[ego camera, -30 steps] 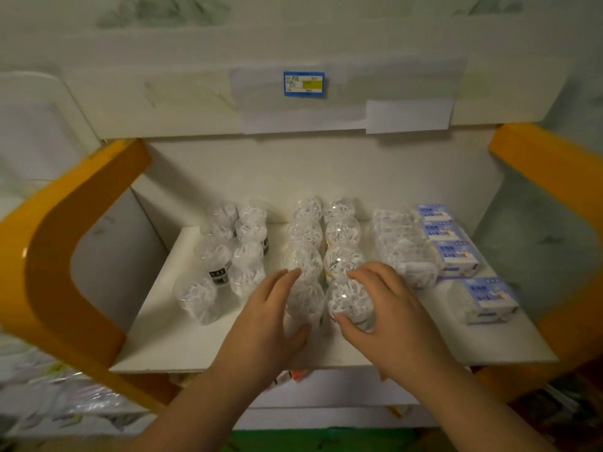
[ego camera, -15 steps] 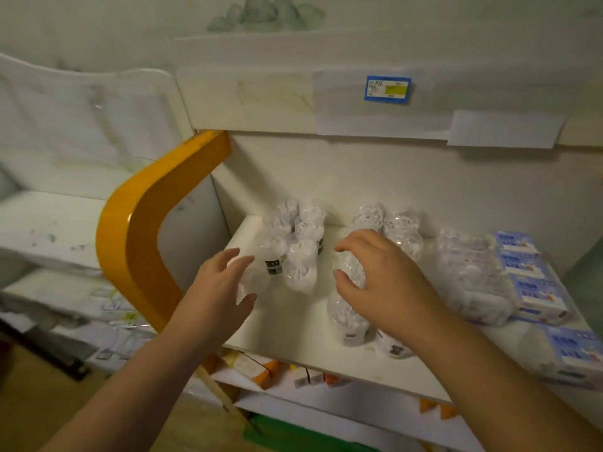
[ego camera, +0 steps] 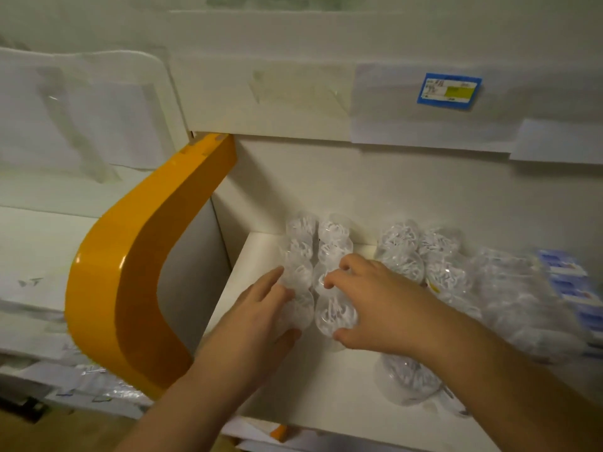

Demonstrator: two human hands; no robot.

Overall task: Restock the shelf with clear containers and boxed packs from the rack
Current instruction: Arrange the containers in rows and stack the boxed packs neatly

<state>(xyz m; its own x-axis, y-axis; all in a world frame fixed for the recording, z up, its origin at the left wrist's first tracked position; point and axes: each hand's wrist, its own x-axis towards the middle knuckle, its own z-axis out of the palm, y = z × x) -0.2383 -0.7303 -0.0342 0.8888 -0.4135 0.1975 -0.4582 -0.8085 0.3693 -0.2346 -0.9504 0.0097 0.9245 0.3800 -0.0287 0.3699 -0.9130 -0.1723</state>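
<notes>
Clear round containers (ego camera: 301,243) filled with white pieces stand in two double rows on the white shelf (ego camera: 329,386). My left hand (ego camera: 261,318) presses the left side of the front-left container (ego camera: 298,308). My right hand (ego camera: 378,298) rests over the front-right container (ego camera: 332,316) of the same rows, fingers curled around it. A second group of clear containers (ego camera: 404,262) stands to the right, one near the shelf's front edge (ego camera: 408,380). Blue-and-white boxed packs (ego camera: 567,282) line the far right.
A curved orange shelf bracket (ego camera: 130,278) rises at the left of the shelf. A blue price label (ego camera: 448,90) sits on the shelf edge above. Clear-wrapped packs (ego camera: 512,288) lie between the containers and boxes. Another white shelf (ego camera: 36,243) extends left.
Both hands moved from the middle rows to the left rows of containers and now close on the two front ones. The view swung left.
</notes>
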